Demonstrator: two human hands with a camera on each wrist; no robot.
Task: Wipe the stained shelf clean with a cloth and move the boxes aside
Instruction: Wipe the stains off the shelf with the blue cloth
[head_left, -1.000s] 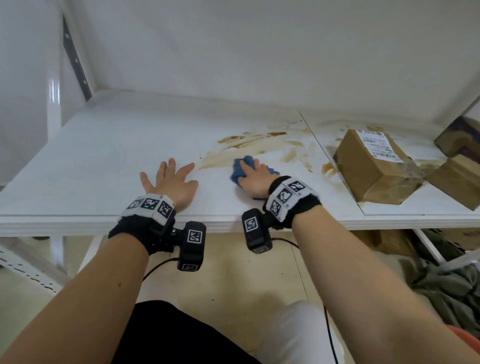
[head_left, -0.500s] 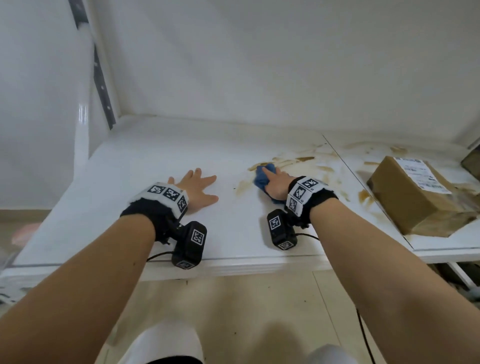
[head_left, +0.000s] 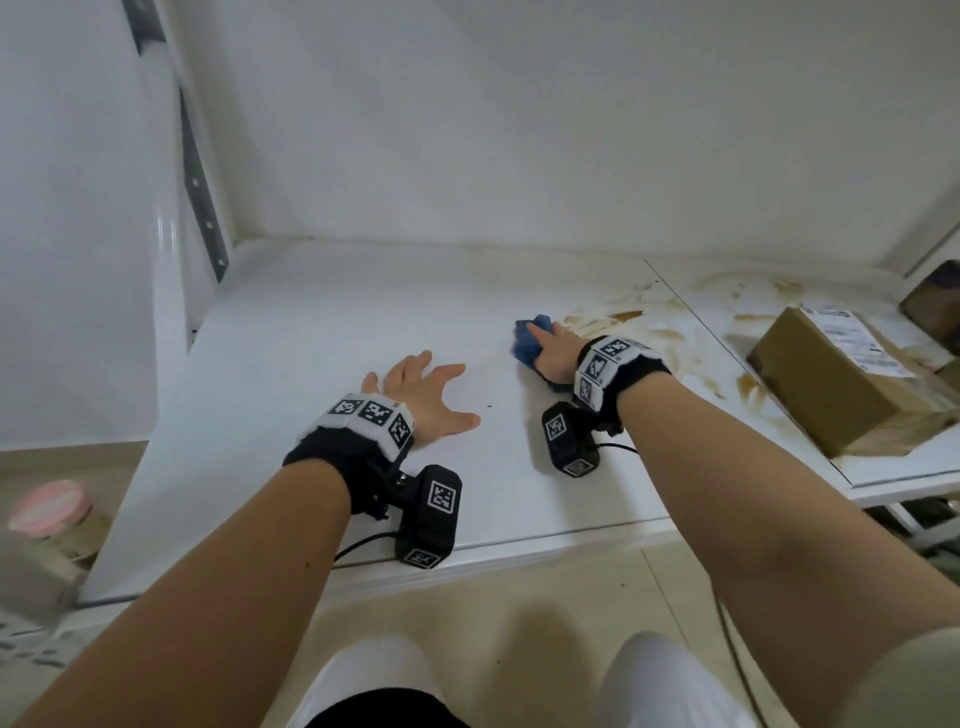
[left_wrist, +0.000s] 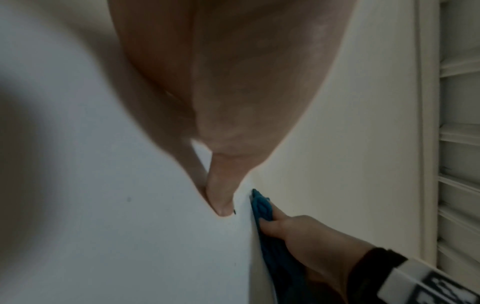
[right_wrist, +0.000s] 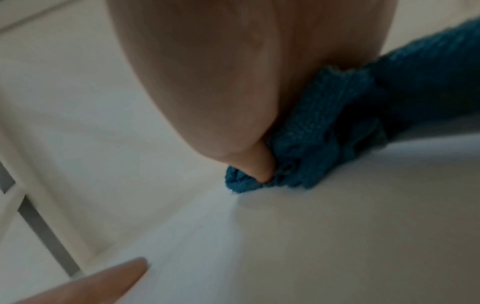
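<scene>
The white shelf (head_left: 311, 353) carries brown streaky stains (head_left: 623, 317) right of centre. My right hand (head_left: 553, 348) grips a bunched blue cloth (head_left: 527, 338) and presses it down at the stains' left edge. The right wrist view has the thumb tucked into the cloth (right_wrist: 324, 127). My left hand (head_left: 421, 395) lies flat on the shelf with fingers spread, to the left of the cloth and holding nothing. A brown cardboard box (head_left: 831, 384) with a white label stands on the stained right panel, apart from both hands.
A second, darker box (head_left: 937, 306) shows at the far right edge. A perforated metal upright (head_left: 202, 197) rises at the shelf's back left. A pink-lidded jar (head_left: 49, 506) sits low on the left, below the shelf. The front edge (head_left: 519, 551) lies just behind my wrists.
My right hand has rubbed the cloth over the stain; the smears that lay to the left of the cloth are gone. The left hand stays flat. My view has swung left.
</scene>
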